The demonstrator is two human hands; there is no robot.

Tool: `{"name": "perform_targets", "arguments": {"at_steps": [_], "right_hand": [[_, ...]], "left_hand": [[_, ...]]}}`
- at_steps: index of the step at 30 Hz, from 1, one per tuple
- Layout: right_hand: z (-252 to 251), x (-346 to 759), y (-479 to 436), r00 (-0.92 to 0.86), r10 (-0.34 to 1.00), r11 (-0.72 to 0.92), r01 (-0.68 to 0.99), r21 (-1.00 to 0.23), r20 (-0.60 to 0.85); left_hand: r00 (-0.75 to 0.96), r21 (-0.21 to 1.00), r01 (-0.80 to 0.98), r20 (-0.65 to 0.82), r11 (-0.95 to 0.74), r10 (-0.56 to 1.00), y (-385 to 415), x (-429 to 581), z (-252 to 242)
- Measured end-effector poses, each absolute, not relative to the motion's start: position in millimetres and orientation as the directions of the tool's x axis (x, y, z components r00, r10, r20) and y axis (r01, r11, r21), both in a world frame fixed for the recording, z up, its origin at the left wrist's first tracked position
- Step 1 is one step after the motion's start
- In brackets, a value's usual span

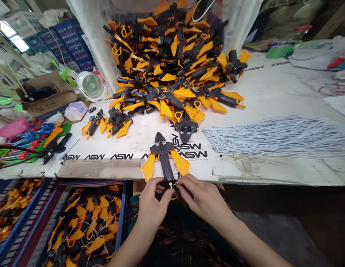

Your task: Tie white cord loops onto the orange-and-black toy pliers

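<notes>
A black toy with two orange wings [165, 161] lies at the table's front edge, its pointed nose facing away from me. My left hand [155, 196] grips its near end from the left, thumb and fingers pinched together. From the right, my right hand [199, 193] is closed at the same end, fingertips pressed together; what they hold is too small to make out. A small light-coloured piece [170, 184] shows between the hands, and an orange ring is partly hidden below them. Just beyond, another black toy [186, 128] lies nose toward me.
A large heap of black and orange toys [167, 74] spills from a clear plastic bag. White cords [272, 135] lie right. Left are a small fan [91, 86], a cardboard box [50, 98] and coloured toys. Blue crates [122, 218] with toys stand below the table.
</notes>
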State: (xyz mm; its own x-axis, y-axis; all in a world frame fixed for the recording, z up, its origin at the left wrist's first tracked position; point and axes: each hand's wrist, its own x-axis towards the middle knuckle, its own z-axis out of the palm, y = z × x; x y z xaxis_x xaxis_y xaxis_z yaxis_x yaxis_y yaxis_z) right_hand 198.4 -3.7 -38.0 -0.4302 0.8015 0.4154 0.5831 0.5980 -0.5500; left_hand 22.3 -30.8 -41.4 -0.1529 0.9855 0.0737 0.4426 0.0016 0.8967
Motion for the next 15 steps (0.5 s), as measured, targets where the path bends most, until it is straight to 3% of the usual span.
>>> {"name": "perform_targets", "arguments": {"at_steps": [4, 15], "right_hand": [[-43.0, 193.9, -3.1, -0.444, 0.799, 0.601, 0.610, -0.516, 0.406], [-45.6, 190.6, -3.2, -0.436, 0.800, 0.597, 0.643, -0.480, 0.412]], "left_hand": [[-0.135, 0.923, 0.379, -0.015, 0.065, 0.991, -30.1, 26.4, -42.5], [-0.098, 0.959, 0.261, -0.085, 0.108, 0.992, -28.1, 25.2, -42.2]]}}
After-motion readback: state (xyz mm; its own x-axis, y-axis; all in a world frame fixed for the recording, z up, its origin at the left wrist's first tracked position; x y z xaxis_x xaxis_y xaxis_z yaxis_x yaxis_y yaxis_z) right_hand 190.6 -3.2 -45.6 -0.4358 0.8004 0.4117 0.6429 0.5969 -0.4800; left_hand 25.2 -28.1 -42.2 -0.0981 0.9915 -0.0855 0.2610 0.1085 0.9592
